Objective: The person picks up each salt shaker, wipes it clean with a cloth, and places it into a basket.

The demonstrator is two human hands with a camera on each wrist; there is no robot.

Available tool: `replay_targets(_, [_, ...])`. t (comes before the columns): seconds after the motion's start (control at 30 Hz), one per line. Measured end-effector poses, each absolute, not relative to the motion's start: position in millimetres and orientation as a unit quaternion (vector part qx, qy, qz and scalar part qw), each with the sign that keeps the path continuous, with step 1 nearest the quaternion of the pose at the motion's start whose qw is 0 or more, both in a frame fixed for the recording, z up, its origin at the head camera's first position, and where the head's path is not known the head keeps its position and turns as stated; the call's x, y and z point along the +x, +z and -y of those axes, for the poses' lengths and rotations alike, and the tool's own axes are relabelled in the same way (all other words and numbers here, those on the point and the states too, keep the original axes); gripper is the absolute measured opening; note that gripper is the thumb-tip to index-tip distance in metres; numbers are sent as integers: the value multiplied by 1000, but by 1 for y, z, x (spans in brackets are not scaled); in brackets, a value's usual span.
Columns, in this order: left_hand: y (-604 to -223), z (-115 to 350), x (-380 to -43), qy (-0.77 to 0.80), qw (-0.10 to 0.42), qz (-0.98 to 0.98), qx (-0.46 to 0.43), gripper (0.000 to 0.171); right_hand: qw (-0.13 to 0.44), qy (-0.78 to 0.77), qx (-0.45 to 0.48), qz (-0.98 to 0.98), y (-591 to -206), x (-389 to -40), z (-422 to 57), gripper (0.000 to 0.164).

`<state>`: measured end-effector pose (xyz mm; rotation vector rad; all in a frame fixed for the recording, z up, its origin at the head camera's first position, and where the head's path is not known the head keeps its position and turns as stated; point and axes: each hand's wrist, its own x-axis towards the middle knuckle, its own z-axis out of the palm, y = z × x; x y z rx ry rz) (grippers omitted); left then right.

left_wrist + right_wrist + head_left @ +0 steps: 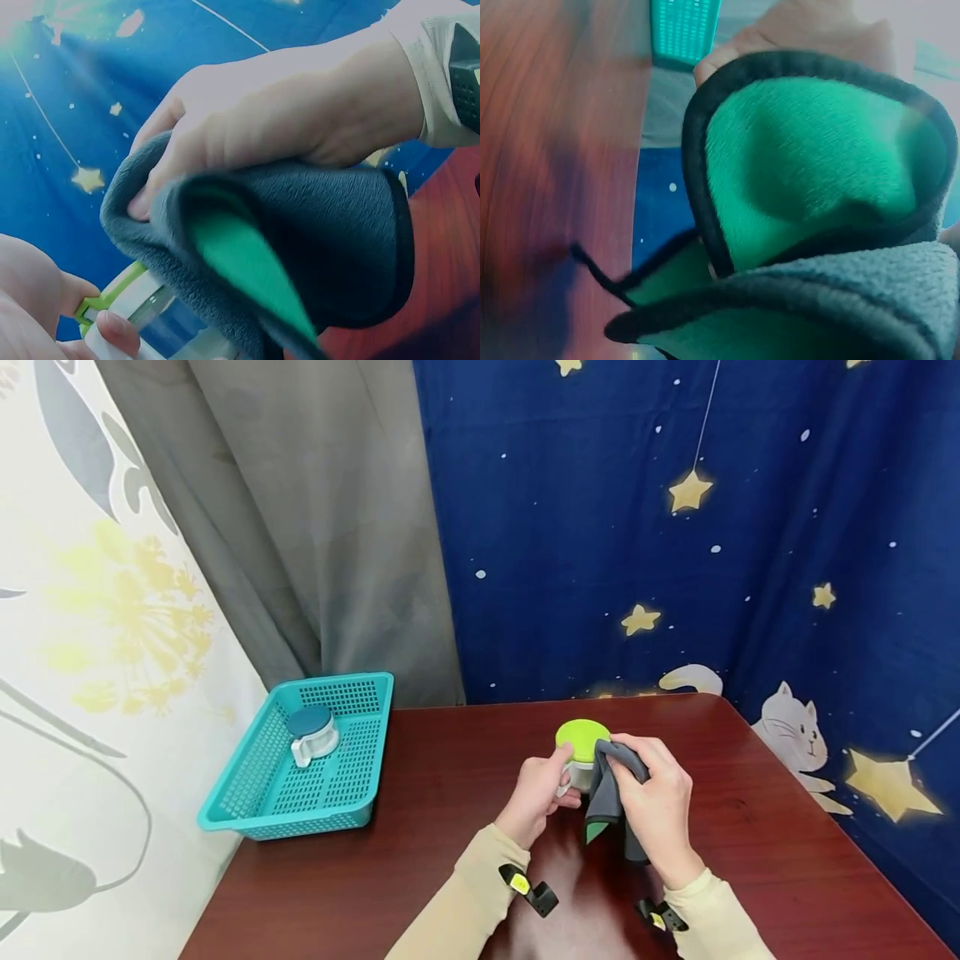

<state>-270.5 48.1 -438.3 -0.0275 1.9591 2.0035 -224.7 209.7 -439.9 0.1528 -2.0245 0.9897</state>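
While the left hand (534,795) gripped a jar (581,775), the right hand (662,793) pinched a gray cloth (603,789), green on its other face, against the jar's side | jar: held over the table (450,793), green lid (581,740) on | basket (383,727): at the table's far left, holding a second jar (322,743) with a blue lid (309,720)

1 folded grey-green cloth (603,789) lies against 1 lime-lidded jar (582,755).
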Motion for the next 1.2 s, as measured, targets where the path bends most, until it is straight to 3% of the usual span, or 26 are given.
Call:
replay_targets(0.33, [-431, -42, -255, 714, 92, -694, -8, 56, 472, 385, 132, 782, -445, -217, -184, 34])
replay_targets(0.63, [-427, -32, -242, 737, 68, -672, -20, 57, 518, 347, 207, 754, -456, -217, -170, 38])
replay_targets(0.9, [-417, -19, -239, 743, 66, -666, -20, 56, 473, 329, 166, 800, -484, -214, -165, 38])
replay_targets(1.2, [-424, -14, -232, 740, 41, -670, -44, 56, 468, 364, 159, 789, -487, -211, -158, 35])
